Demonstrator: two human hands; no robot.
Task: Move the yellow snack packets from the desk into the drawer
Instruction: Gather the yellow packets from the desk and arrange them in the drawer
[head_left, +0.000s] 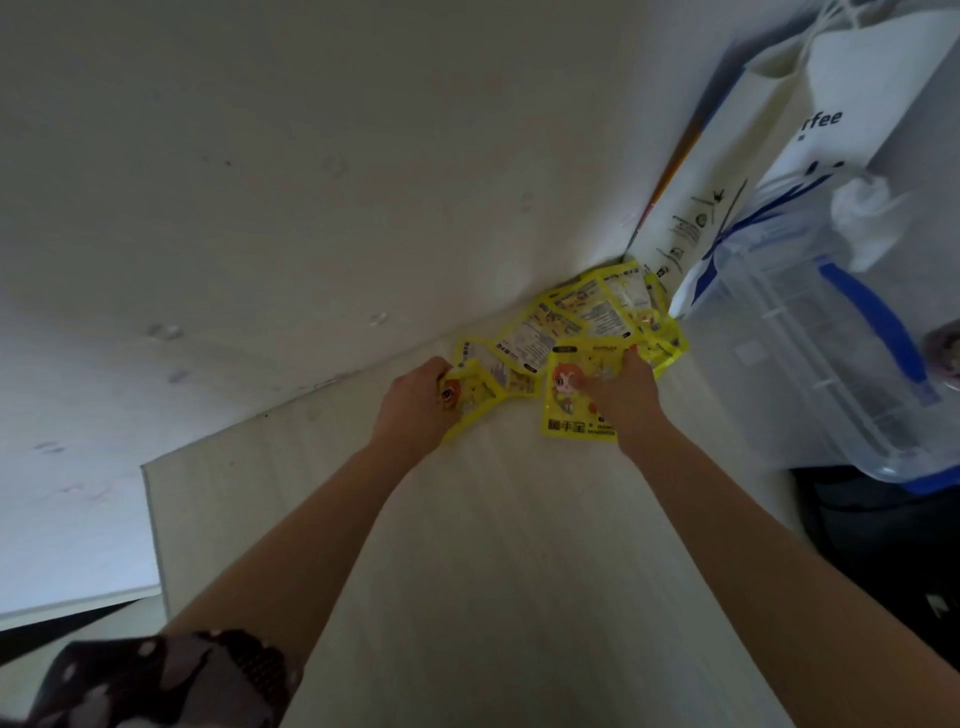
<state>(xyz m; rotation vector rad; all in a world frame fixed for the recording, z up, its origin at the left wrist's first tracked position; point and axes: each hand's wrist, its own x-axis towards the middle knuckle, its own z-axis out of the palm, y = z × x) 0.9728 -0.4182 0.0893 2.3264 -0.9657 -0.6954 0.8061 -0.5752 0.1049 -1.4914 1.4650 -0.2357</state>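
Pale wood-grain surface (467, 545) fills the lower middle of the frame and meets a plain off-white wall (311, 182) along a line rising toward the right.

Head view: a heap of yellow snack packets (587, 317) lies on the surface at centre right, pushed into the corner against the wall. Several packets overlap; some show white printed backs, others a cartoon figure on the front.

The left hand (415, 400), just left of centre, has its fingers curled round the edge of the leftmost packet (475, 397), which bends upward at the grip.

The right hand (621, 389), right of centre, lies palm down on a front-facing packet (563, 410) with its fingers reaching into the heap. Whether those fingers pinch a packet cannot be told.

A white paper bag (727, 171) with dark print stands upright in the upper right, touching the far end of the heap. Just right of it sits a clear plastic container (810, 332) with blue trim. A dark spotted sleeve (171, 675) shows at lower left.
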